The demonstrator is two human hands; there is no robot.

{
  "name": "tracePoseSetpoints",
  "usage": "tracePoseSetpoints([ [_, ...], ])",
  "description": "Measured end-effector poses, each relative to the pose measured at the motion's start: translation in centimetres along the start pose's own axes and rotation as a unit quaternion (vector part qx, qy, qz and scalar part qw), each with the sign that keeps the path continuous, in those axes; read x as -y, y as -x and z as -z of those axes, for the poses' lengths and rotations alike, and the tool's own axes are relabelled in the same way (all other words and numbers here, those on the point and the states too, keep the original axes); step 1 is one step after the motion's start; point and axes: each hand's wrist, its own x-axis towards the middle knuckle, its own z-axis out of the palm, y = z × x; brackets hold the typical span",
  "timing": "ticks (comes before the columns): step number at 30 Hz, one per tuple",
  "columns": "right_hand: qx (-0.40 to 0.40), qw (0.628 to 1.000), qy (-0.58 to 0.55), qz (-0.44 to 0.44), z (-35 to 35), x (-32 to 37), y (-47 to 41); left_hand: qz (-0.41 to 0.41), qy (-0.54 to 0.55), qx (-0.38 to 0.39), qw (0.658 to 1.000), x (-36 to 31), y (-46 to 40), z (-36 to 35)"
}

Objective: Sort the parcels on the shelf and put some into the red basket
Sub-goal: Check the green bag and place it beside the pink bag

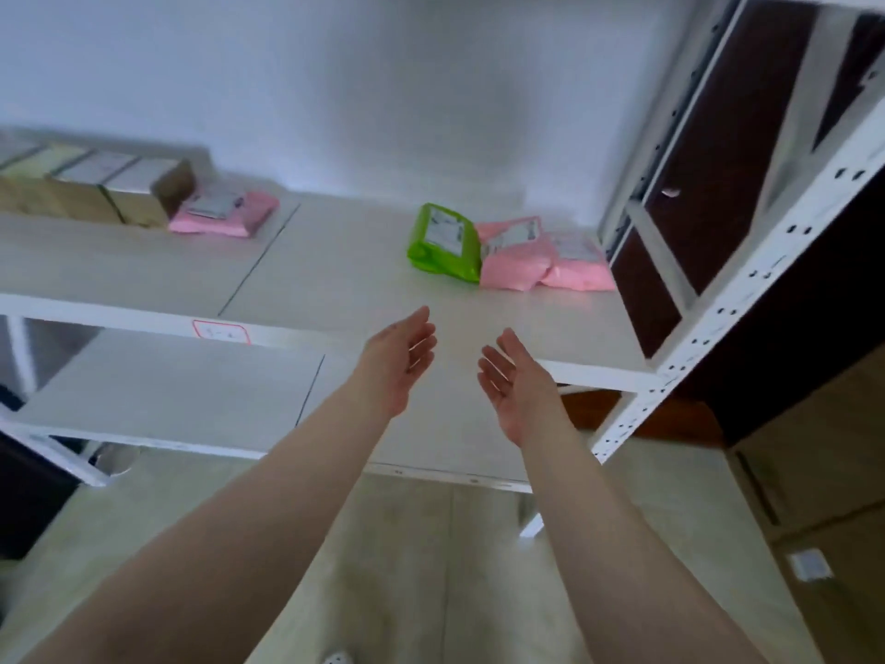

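1. Reaching out over the front edge of the white shelf (335, 280), I am holding both bare arms forward with the palms turned toward each other.
2. My left hand (400, 364) is spread loosely, its fingers nearly straight and holding nothing.
3. My right hand (515, 385) is lying open the same way, fingers relaxed and parted, gripping nothing and touching no parcel.
4. Both hands are hovering near the shelf's front, well apart from the parcels at the back.
5. A green parcel (445, 244) is sitting tilted toward the back right of the shelf, its white label facing up.
6. Just beside it on the right, touching it, a pink parcel (515, 258) is lying, and a second pink parcel (577, 263) is pressing against that one, next to the shelf's right upright (747, 299).
7. Far to the left, a third pink parcel (225, 213) is resting against a row of cardboard boxes (96, 189) along the back wall.
8. A red-bordered tag (221, 332) is sticking to the shelf's front rail; I cannot read its writing.
9. A lower shelf board (167, 390) is showing beneath, left of my arms.
10. I am not seeing the red basket anywhere in this view.
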Motion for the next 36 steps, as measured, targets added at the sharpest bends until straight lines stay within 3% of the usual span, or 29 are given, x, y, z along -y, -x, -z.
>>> tracePoseSetpoints([
  [5, -0.049, 0.999, -0.002, 0.002, -8.6, 0.4, -4.4, 0.010, -0.049, 0.000, 0.999, -7.1, -5.5, 2.1],
  [11, -0.102, 0.995, 0.004, -0.006, -13.1, 1.1, -9.4, 0.034, -0.082, -0.015, 0.996, -10.0, -11.5, 1.4],
  [17, -0.126, 0.991, -0.005, -0.036, -15.1, 1.7, -14.8, 0.073, -0.117, -0.046, 0.989, -10.7, -18.4, 0.6],
  [25, -0.146, 0.986, -0.058, -0.046, -16.5, 2.2, -20.9, 0.041, -0.171, -0.084, 0.981, -11.6, -26.8, -2.5],
  [29, -0.156, 0.985, -0.060, -0.044, -16.8, 2.3, -22.4, 0.028, -0.212, -0.083, 0.973, -7.6, -35.1, -2.5],
  [36, -0.207, 0.977, -0.054, 0.007, -17.9, 1.0, -24.1, 0.028, -0.215, -0.017, 0.976, -11.2, -31.7, -0.7],
])
